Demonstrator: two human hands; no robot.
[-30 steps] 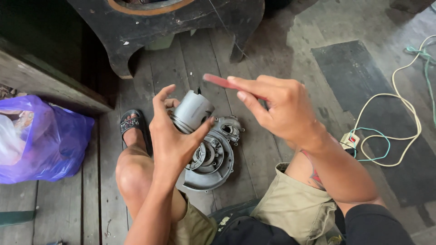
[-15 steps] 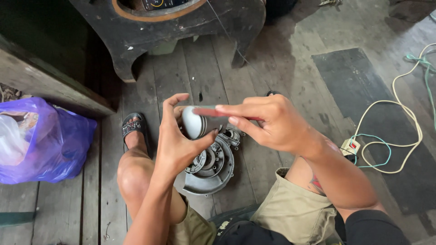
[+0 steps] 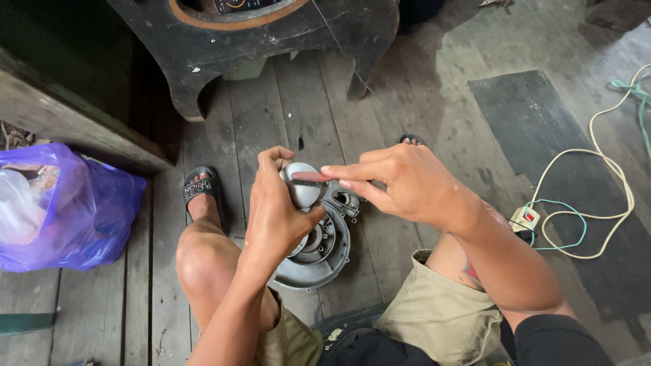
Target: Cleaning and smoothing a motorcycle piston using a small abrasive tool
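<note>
Beyond my hands stands a dark cabinet [image 3: 271, 41] on the plank floor [image 3: 407, 95]. Well off to the left of my grip slumps a purple bag [image 3: 74, 210]; well off to the right a pale cord [image 3: 610, 203] loops to a small plug block [image 3: 523, 219]. Directly under my hands lies a round grey engine cover [image 3: 319, 257], between my knees, with my sandal [image 3: 201, 190] just left of it. My left hand [image 3: 274, 217] is clenched round a small grey metal cylinder [image 3: 302, 186], thumb on one side, fingers curled over the top. My right hand [image 3: 407, 183] pinches a reddish brush [image 3: 308, 177], its end lying across the cylinder's domed face, touching it.
</note>
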